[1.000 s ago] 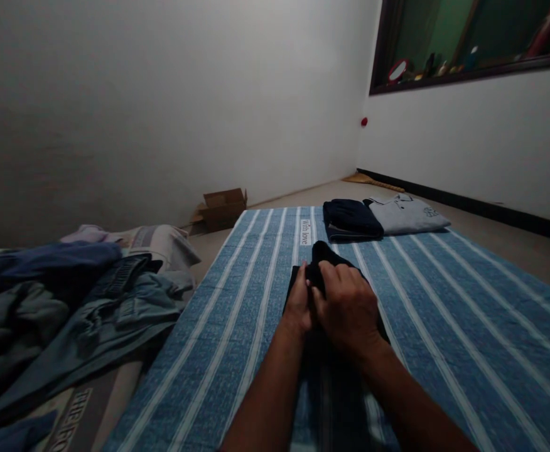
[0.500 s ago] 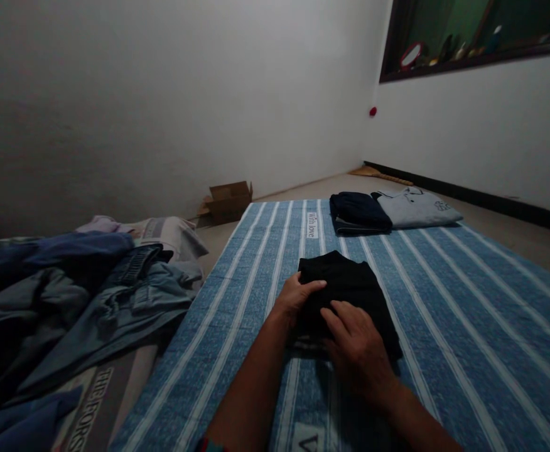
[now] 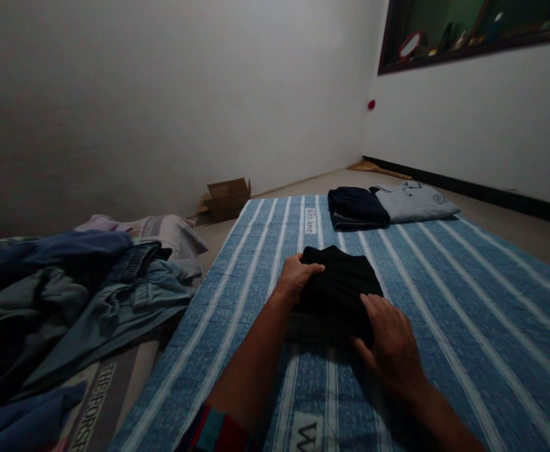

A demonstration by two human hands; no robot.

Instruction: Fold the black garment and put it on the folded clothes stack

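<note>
A folded black garment (image 3: pixel 338 285) lies on a blue and white striped cloth (image 3: pixel 228 295); its exact kind cannot be made out. My left hand (image 3: pixel 298 276) grips its left edge, thumb on top and the other fingers hidden beneath. At the near right corner, my right hand (image 3: pixel 390 336) is closed on the fabric, fingers over the top and thumb at the near edge. Some wrinkles run across the garment between the two hands.
Beyond the garment lie a folded dark navy garment (image 3: pixel 357 206) and a folded grey collared shirt (image 3: pixel 416 202). At left is a heap of clothes with light blue jeans (image 3: pixel 138 301). A cardboard box (image 3: pixel 228 199) stands on the floor by the wall.
My right hand has slid from the middle of the black garment to its right side and taken hold there. My left hand stays at the left edge. The garment looks narrower and more wrinkled.
</note>
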